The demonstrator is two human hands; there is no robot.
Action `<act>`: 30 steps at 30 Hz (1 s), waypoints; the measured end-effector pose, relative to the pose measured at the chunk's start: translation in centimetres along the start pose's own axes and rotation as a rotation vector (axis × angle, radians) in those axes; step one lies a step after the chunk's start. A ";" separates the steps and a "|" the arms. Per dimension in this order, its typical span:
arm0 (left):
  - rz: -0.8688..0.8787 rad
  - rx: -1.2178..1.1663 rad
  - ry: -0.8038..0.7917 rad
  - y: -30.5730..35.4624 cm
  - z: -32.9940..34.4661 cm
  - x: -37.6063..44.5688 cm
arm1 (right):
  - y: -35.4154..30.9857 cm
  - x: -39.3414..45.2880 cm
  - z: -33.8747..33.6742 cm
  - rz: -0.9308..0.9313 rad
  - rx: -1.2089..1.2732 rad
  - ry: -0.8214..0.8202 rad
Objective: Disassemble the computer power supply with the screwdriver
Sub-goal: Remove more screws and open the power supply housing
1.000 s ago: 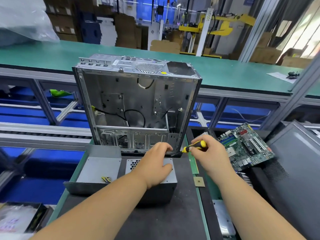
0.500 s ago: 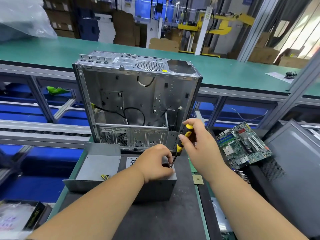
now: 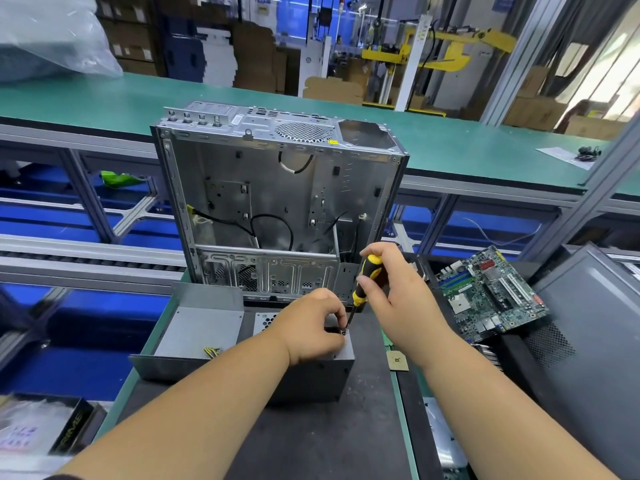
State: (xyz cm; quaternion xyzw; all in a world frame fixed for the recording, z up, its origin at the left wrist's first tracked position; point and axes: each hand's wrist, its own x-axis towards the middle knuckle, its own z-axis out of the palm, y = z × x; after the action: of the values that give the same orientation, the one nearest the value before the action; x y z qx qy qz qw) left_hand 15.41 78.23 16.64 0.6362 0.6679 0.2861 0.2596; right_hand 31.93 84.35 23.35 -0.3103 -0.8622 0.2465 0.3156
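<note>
Yellow-and-black-handled screwdriver (image 3: 364, 284) now tipped upright from level, tip down by left hand (image 3: 313, 327) on grey metal power supply box (image 3: 311, 372).

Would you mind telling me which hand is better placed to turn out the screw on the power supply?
The right hand: it grips the screwdriver, tip at the power supply's top corner, while the left hand steadies it.

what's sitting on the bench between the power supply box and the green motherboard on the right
In the head view, a small square chip lies on the bench between the power supply and motherboard; the right hand hovers above that gap.
</note>
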 end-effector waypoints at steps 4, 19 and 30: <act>-0.005 0.003 -0.010 -0.1 -0.1 0.1 | -0.1 0.1 -0.2 -0.021 -0.001 0.007; -0.012 -0.028 -0.020 -0.1 0.0 0.1 | 0.1 0.0 -0.2 -0.001 0.000 -0.060; 0.006 -0.022 -0.015 -0.3 0.1 0.2 | 0.0 1.6 0.1 -0.007 0.283 0.060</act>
State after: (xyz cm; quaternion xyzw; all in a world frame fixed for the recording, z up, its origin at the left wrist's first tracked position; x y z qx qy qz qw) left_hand 15.25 78.42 16.37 0.6376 0.6607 0.2892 0.2707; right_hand 30.92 85.45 23.92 -0.2671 -0.8101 0.3551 0.3825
